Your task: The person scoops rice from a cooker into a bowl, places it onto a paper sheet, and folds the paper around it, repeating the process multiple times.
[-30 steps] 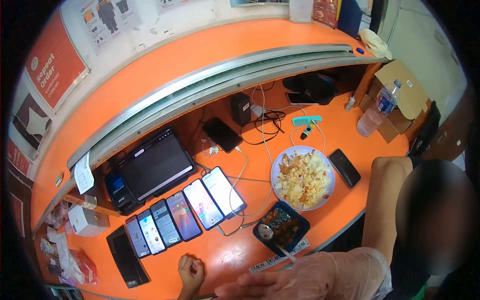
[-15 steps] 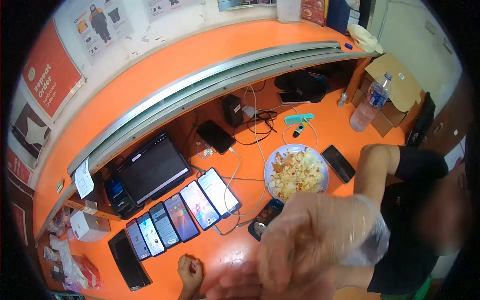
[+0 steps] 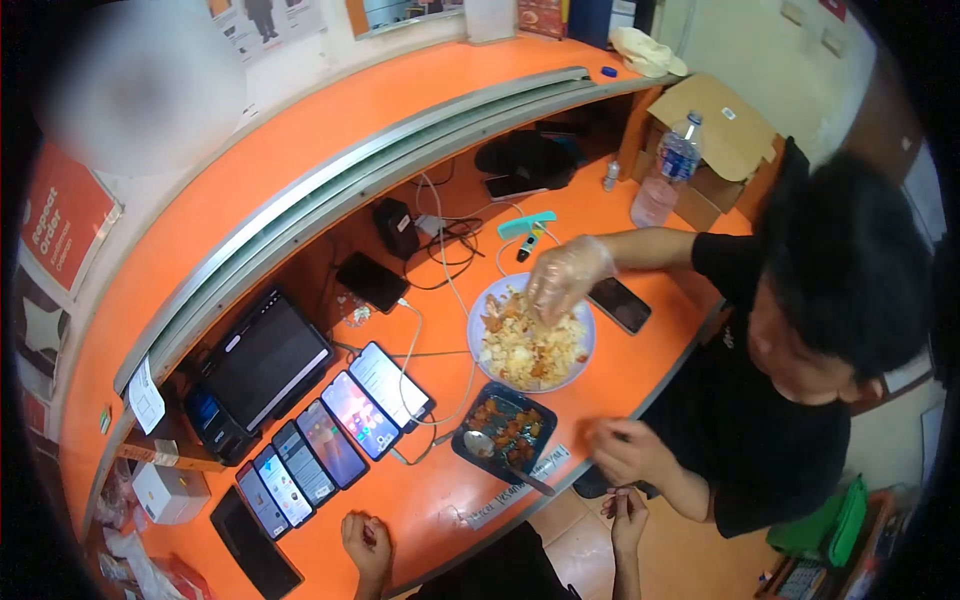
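Note:
My left hand [image 3: 367, 545] rests on the orange counter near its front edge, fingers curled in, nothing visible in it. Beyond the counter edge, my right hand [image 3: 625, 508] is palm up with fingers loosely bent and apart, holding nothing visible. Close above it is the bare hand [image 3: 628, 452] of a person seated at the right. That person's other hand [image 3: 562, 280], in a clear plastic glove, touches rice on a round plate [image 3: 588, 362]. Between my hands and the plate sits a black tray [image 3: 462, 445] of brown food pieces with a spoon [image 3: 482, 444].
Several lit phones [image 3: 332, 443] lie in a row beside a dark tablet [image 3: 255, 545] and a tilted screen [image 3: 262, 355]. Cables cross the counter. A phone [image 3: 620, 305] lies right of the plate, with a bottle [image 3: 665, 172] and cardboard box [image 3: 725, 135] behind.
The gloved hand has moved from close before the camera to the plate. The food tray is now uncovered to view, and my right hand shows clearly. The view has shifted right.

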A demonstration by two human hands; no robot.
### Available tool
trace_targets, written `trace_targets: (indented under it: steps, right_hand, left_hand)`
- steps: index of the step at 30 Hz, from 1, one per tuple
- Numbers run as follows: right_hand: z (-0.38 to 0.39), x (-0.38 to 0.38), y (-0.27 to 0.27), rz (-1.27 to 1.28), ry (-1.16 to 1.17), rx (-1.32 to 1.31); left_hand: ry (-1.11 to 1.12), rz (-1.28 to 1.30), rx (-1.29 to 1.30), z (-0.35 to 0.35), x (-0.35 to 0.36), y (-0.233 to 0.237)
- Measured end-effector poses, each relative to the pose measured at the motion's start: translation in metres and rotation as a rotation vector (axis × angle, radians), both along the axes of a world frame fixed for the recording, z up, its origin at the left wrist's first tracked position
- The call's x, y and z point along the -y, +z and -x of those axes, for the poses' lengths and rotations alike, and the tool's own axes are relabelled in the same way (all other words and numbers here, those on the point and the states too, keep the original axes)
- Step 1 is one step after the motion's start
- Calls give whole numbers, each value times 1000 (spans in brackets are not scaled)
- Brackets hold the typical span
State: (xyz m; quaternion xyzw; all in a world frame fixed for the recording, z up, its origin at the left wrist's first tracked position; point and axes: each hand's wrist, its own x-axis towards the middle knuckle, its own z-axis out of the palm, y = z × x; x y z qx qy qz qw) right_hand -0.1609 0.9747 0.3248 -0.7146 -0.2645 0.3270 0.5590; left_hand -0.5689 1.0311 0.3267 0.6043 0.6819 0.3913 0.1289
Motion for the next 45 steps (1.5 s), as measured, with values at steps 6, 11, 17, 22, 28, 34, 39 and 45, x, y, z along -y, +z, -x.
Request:
trace_targets:
  steps: [6, 11, 17, 22, 28, 34, 39, 45]
  right_hand:
    - [-8, 47, -7, 24, -94, 54]
    - [3, 118, -24, 91, -140, 74]
    - [50, 232, -64, 239, -224, -74]
    - [86, 351, -142, 475, -169, -245]
    - [126, 554, -280, 764, 432, 580]
    - [91, 709, -339, 402, -556, -552]
    - [-27, 767, -221, 438, -777, -354]
    - [-228, 831, -97, 156, -857, -168]
  left_hand:
    - [-33, -4, 24, 2, 2, 8]
    - [-97, -37, -39, 3, 0, 10]
    - [-131, -43, 28, 11, 3, 2]
    - [-129, -61, 28, 16, 4, 0]
    - [-167, -266, 160, -80, 34, 29]
    - [-708, -83, 443, -316, 163, 41]
    - [-1270, 60, 156, -435, 278, -22]
    - [-1569, 139, -506, -510, 361, -135]
